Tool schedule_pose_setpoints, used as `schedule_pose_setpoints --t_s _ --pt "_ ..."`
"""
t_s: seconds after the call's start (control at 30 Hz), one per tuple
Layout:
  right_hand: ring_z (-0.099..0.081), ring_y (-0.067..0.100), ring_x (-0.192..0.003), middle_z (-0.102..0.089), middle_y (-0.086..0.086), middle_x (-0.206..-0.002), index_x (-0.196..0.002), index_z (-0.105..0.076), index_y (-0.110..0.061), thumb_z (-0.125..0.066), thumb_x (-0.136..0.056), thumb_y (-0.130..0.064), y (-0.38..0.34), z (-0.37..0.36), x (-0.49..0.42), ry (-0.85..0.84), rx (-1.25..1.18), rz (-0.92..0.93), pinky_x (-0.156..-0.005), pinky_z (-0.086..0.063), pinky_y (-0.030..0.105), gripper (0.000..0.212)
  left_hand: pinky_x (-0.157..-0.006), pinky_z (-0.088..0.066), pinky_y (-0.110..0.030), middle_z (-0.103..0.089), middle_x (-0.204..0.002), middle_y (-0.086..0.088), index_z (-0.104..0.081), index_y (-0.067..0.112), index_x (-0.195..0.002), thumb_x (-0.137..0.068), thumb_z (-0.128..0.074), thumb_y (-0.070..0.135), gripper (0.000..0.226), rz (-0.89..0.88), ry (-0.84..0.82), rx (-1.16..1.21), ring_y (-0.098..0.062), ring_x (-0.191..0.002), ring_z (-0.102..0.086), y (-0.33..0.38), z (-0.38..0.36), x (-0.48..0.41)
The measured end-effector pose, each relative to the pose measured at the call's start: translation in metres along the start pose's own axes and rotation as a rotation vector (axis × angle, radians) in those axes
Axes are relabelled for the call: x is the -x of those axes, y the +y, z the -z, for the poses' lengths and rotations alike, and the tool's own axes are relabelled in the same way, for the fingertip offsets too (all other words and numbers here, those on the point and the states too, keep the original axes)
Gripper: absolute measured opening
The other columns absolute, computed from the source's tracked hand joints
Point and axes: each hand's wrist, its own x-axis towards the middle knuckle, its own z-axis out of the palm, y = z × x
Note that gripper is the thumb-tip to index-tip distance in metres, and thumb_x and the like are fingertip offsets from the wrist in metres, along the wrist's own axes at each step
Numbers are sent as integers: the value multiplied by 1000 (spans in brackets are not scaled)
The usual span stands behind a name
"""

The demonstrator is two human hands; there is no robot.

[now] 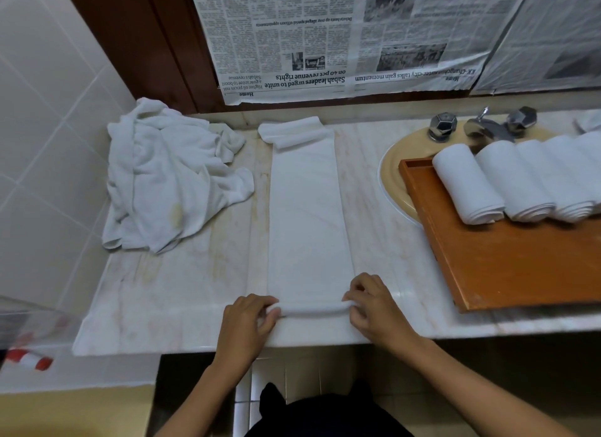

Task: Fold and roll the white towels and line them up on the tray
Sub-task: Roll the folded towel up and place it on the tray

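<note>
A white towel (307,215) folded into a long narrow strip lies on the marble counter, running away from me. Its near end is curled into a small roll at the counter's front edge. My left hand (248,319) pinches the roll's left end and my right hand (374,306) pinches its right end. The strip's far end is turned over against the back ledge. An orange wooden tray (507,267) sits at the right, partly over the sink, with several rolled white towels (468,186) lined up side by side along its far part.
A crumpled pile of white towels (169,179) lies at the counter's left, against the tiled wall. A beige sink (395,176) with chrome taps (484,127) sits behind the tray. Newspaper (325,39) covers the wall above.
</note>
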Motion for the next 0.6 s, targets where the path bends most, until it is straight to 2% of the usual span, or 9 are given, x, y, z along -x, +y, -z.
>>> schedule_pose_setpoints --t_s 0.07,0.17,0.27,0.37,0.43,0.5,0.53,0.6 --pt "-47 6 -89 -49 -9 -93 -97 -71 -11 -63 -87 -9 -5 7 -6 -95 -70 -108 -79 -40 14 13 -76 -48 -34 -69 -84 14 -74 28 -94 -86 -48 53 37 79 -88 -19 -10 -78 -63 5 7 -8" --pt "-52 5 -82 -55 -8 -91 -91 -65 -21 -66 -89 -15 -11 20 -18 -242 -149 -286 -71 -40 11 6 -92 -40 -32 -69 -95 15 -69 34 -99 -95 -55 43 18 230 -219 -73 -8 -95 -62 12 16 -22" --pt "-57 6 -73 -63 -6 -83 -79 -67 -17 -69 -82 -5 -18 25 -29 -219 -268 -451 -62 -42 9 12 -91 -38 -31 -65 -93 17 -64 33 -89 -90 -59 41 9 417 -282 -82 -10 -97 -60 17 19 -34" --pt "-62 14 -70 -66 1 -76 -69 -65 -11 -67 -75 2 -23 19 -35 -134 -343 -633 -64 -53 23 14 -91 -42 -32 -63 -91 18 -62 32 -85 -85 -63 39 8 517 -300 -110 -11 -95 -59 23 20 -40" --pt "-62 20 -71 -65 5 -76 -70 -63 -6 -66 -71 1 -26 13 -39 -95 -331 -724 -66 -53 30 7 -89 -41 -32 -65 -89 17 -62 31 -85 -84 -64 38 8 537 -272 -118 -11 -92 -59 26 20 -40" --pt "-59 20 -67 -62 5 -74 -69 -59 -6 -64 -69 0 -30 7 -41 -71 -297 -763 -60 -47 28 8 -85 -38 -32 -64 -87 16 -61 31 -85 -84 -64 37 6 504 -211 -132 -10 -89 -59 28 19 -38" --pt "-56 18 -65 -59 5 -72 -68 -55 -7 -63 -70 0 -33 4 -39 -54 -294 -756 -58 -44 28 11 -82 -36 -31 -63 -89 16 -61 33 -84 -84 -65 34 5 470 -173 -115 -9 -89 -59 28 17 -35" --pt "-48 15 -64 -52 3 -72 -67 -47 -10 -58 -70 4 -37 -2 -32 -8 -297 -678 -58 -38 26 18 -79 -39 -30 -60 -90 14 -57 39 -80 -83 -68 25 18 347 -95 -18 -9 -88 -59 24 12 -30"
